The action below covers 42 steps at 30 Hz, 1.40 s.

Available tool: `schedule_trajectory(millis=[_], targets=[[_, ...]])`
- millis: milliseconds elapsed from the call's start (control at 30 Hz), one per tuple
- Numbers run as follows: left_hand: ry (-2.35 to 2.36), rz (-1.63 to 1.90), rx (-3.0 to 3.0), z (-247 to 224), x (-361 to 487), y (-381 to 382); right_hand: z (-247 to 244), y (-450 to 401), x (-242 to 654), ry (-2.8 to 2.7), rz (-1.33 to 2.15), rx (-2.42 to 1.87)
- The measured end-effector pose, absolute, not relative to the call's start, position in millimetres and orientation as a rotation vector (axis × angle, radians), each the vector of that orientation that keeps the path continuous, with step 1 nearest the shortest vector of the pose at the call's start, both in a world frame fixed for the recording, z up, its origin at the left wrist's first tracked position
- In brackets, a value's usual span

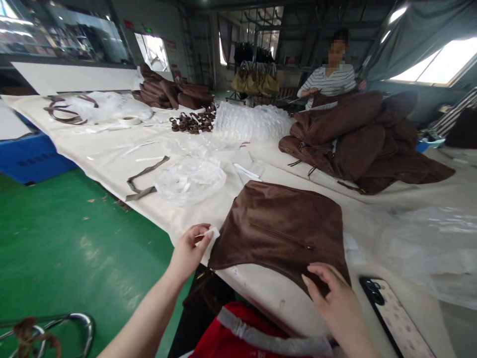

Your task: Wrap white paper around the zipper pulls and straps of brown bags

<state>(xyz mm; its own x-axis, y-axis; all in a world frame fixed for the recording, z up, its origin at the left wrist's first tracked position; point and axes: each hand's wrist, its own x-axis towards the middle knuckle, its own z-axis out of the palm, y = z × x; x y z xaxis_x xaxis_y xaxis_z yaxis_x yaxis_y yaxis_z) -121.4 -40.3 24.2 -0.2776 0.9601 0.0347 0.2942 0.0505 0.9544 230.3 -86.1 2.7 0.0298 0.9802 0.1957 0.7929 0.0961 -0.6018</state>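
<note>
Head view placed a dark brown, leather-like flat bag (276,211) with a slanted zipper (281,236) on the cream-covered table (257,281), directly in front of the person; the bag served as the reference position. At the bag's left edge, the left hand (190,251) pinched a small white rectangular slip (213,232) between thumb and fingers; whether the slip touched the bag could not be determined. At the bag's lower right corner, the right hand (337,293) was positioned with thumb and fingers spread apart; contact with the bag could not be confirmed. A smartphone in a pale patterned case (397,318) lay just right of the bag's near corner. A crumpled clear plastic bag (190,181) and a bent grey-green fabric strip (141,194) lay beyond the bag to its left. A heap of dark brown leather-like bags (354,146) lay beyond it to the right.
</note>
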Motion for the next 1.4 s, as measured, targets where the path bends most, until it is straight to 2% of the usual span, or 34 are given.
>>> schedule_trajectory(millis=[167, 467, 733, 1167, 1400], targets=[[1.453, 0.953, 1.179, 19.1, -132.4, -27.9, -26.0, -85.3, 250.6, -1.937, 0.122, -1.804], [1.500, 0.743, 1.470, 8.4, -104.8, -2.0, -24.5, -95.9, 248.8, -2.029, 0.143, -1.862], [1.527, 1.004, 1.389, 12.4, -84.5, 5.7, -11.1, -103.5, 245.6, -2.188, 0.230, -1.929], [1.503, 0.952, 1.410, 21.9, -84.9, 30.8, -21.9, -99.5, 242.3, -2.019, 0.217, -1.857], [1.644, 1.283, 1.448, 34.7, -87.3, 8.2, -2.3, -106.1, 231.6, -1.868, 0.320, -1.748]])
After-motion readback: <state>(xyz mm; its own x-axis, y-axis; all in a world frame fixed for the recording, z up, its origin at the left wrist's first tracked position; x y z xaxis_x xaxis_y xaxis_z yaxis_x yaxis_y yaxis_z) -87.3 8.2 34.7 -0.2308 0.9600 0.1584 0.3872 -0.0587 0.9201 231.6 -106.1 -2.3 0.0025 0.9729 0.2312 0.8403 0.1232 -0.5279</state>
